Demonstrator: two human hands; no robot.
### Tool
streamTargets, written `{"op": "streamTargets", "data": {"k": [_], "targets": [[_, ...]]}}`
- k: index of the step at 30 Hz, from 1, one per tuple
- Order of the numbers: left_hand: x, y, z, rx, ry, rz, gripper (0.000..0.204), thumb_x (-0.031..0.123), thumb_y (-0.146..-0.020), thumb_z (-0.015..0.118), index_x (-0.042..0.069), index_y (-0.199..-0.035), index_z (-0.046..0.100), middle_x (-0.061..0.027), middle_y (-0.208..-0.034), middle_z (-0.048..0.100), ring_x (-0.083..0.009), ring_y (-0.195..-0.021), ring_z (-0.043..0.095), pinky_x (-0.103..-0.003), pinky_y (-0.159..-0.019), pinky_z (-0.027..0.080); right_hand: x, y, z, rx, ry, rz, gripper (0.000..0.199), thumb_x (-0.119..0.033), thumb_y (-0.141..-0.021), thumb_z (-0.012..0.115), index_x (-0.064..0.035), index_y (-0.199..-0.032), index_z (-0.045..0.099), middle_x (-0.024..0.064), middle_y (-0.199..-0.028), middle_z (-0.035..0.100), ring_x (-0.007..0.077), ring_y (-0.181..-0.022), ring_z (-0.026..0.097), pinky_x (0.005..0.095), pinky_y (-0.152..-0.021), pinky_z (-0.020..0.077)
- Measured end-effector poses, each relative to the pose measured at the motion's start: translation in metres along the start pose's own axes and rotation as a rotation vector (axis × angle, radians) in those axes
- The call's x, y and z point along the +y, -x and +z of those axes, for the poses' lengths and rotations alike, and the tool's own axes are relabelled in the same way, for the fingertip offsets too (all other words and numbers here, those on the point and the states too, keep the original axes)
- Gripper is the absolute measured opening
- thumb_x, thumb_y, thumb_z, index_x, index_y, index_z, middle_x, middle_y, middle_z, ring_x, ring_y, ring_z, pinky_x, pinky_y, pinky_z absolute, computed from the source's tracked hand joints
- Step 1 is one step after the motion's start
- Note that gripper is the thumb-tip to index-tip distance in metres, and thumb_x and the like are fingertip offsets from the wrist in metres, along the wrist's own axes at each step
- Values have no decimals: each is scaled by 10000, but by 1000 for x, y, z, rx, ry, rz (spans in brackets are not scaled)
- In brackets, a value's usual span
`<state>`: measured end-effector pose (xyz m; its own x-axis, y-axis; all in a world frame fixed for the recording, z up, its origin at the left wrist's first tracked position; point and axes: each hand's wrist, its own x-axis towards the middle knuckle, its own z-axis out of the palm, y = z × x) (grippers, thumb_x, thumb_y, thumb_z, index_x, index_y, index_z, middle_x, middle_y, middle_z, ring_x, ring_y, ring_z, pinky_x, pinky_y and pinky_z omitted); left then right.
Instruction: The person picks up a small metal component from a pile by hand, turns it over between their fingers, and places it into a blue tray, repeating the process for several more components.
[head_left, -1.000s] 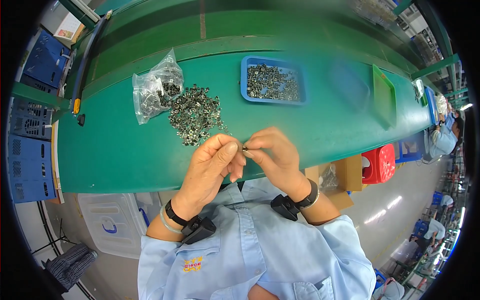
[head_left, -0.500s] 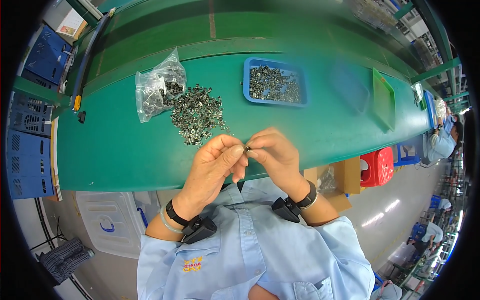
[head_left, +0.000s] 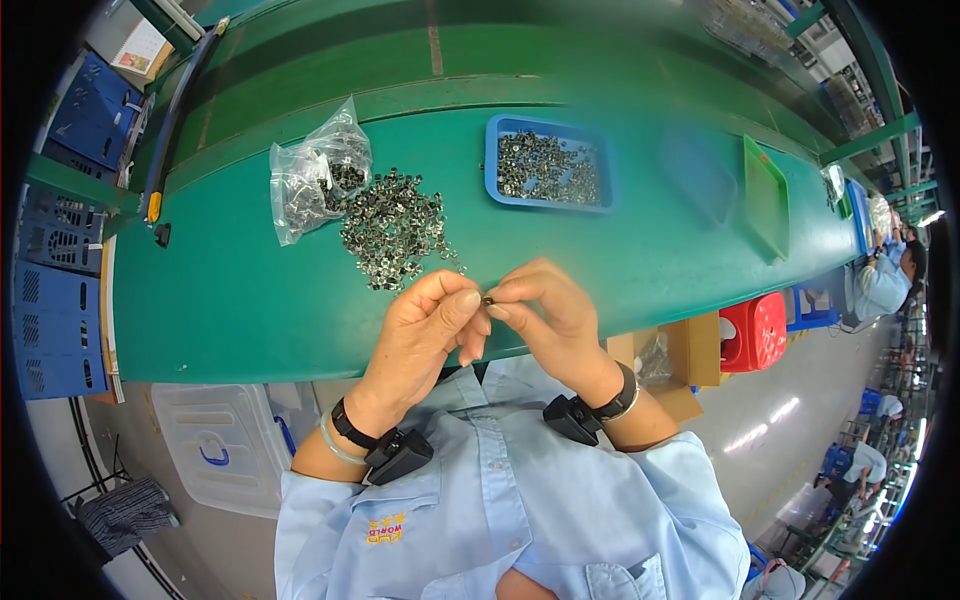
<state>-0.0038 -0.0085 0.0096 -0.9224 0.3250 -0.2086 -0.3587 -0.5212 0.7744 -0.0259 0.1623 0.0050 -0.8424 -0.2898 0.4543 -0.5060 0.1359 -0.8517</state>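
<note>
My left hand (head_left: 430, 325) and my right hand (head_left: 550, 315) meet above the near edge of the green table, fingertips almost touching. Pinched between both thumbs and forefingers is a small dark metal part (head_left: 487, 300), too small to make out fully. Just beyond my left hand lies a loose pile of small shiny metal parts (head_left: 395, 230). A clear plastic bag (head_left: 300, 190) with more of these parts rests against the pile's far left side. Farther off, beyond my right hand, a blue tray (head_left: 550, 204) holds many similar small parts.
A green tray (head_left: 768, 200) lies at the table's right. Behind the table runs a green belt (head_left: 480, 45). Below the near edge are a clear lidded bin (head_left: 215, 445), a cardboard box (head_left: 690, 355) and a red stool (head_left: 755, 332). Another person (head_left: 880, 285) sits far right.
The pinched fingertips have shifted very slightly left, and the small part has turned a little between them. The pile, bag and trays look the same.
</note>
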Motion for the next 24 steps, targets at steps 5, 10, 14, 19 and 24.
{"op": "streamTargets", "data": {"k": [5, 10, 14, 19, 24], "targets": [[1, 2, 3, 44, -66, 17, 160, 186, -928, 568, 29, -942, 539, -69, -772, 616, -120, -582, 564, -231, -488, 435, 1, -1, 0, 17, 48, -54, 145, -11, -776, 684, -61, -884, 600, 57, -821, 622, 205, -735, 599, 312, -643, 477], [-1, 0, -4, -8, 28, -31, 159, 187, -927, 570, 31, -942, 540, -63, -756, 610, -115, -573, 558, -233, -482, 432, 3, 1, 0, -29, 129, -147, 181, 9, -758, 689, -56, -903, 602, 64, -848, 620, 218, -758, 600, 317, -638, 479], [-4, 2, -8, -42, 76, -52, 131, 171, -935, 560, 41, -940, 549, -48, -772, 611, -92, -600, 555, -219, -501, 426, 2, 4, 0, -58, 159, -152, 200, 17, -751, 691, -54, -915, 601, 68, -855, 618, 228, -761, 600, 319, -627, 482], [-6, 3, -7, 32, -1, -64, 127, 169, -940, 549, 42, -938, 548, -43, -765, 606, -90, -601, 549, -218, -506, 425, 3, 4, 3, -43, 264, -180, 199, 14, -750, 691, -55, -912, 598, 73, -837, 611, 236, -747, 600, 324, -617, 481], [-9, 1, -6, 95, -51, -20, 143, 170, -941, 543, 29, -963, 539, -49, -732, 588, -104, -572, 534, -223, -484, 413, 5, 3, 9, -44, 270, -126, 192, 12, -753, 688, -56, -908, 597, 75, -825, 607, 239, -738, 600, 325, -613, 479]]}}
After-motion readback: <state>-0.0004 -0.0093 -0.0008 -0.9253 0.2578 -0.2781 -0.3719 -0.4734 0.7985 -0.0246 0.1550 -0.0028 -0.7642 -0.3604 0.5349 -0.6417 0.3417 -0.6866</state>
